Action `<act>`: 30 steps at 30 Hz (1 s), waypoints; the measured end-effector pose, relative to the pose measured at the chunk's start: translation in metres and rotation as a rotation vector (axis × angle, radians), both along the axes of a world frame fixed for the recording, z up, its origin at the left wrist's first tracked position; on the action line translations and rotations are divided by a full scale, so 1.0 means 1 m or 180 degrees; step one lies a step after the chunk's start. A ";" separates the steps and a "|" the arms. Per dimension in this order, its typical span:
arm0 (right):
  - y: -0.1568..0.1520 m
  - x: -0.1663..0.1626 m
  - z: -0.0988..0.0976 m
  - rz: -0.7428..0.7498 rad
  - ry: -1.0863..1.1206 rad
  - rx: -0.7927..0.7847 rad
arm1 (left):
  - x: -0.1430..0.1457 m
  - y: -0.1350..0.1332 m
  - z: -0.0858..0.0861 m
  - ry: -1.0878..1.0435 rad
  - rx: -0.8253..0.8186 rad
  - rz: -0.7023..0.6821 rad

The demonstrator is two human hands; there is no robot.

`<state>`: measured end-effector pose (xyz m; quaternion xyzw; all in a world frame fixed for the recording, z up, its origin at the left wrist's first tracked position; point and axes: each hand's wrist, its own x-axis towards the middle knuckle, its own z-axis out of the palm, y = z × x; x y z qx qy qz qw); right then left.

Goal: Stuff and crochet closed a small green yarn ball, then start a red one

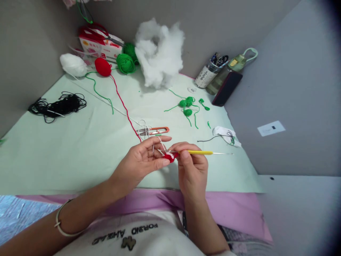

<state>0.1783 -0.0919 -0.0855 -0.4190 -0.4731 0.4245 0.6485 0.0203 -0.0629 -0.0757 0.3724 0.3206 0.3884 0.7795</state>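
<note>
My left hand (145,156) pinches a small red and white crocheted piece (169,156) between thumb and fingers, with white yarn looped over the fingers. My right hand (191,163) grips a yellow-handled crochet hook (202,152), its tip at the red piece and its metal end pointing right. A red strand runs from the piece back to a red yarn ball (103,67). Both hands hover over the pale green mat (66,153) near its front edge.
Orange thread snips (156,131) lie just behind my hands. Small green crocheted pieces (188,105), a black yarn tangle (60,105), white yarn ball (73,64), green yarn balls (125,63), stuffing (160,51), a box (99,44), a pen cup (209,73), bottle (229,69) and phone (227,89) sit further back.
</note>
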 end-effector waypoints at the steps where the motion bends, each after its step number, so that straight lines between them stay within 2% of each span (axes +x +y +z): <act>1: 0.001 0.001 0.001 0.0020 0.0117 -0.0086 | -0.001 0.001 0.001 0.0000 0.0017 -0.0055; 9: 0.004 0.004 0.011 0.0359 0.0747 -0.0544 | -0.010 0.007 0.003 0.0185 0.0198 -0.0139; 16: 0.007 0.004 0.011 0.0662 0.1094 -0.0696 | -0.015 0.010 0.005 0.0503 0.0449 -0.0153; 24: 0.008 0.006 0.013 0.0663 0.0911 -0.0557 | -0.018 0.009 0.008 0.0450 0.0638 -0.0013; 30: 0.006 0.009 0.009 0.0605 0.0648 -0.0506 | -0.017 0.008 0.014 0.0577 0.0449 -0.0257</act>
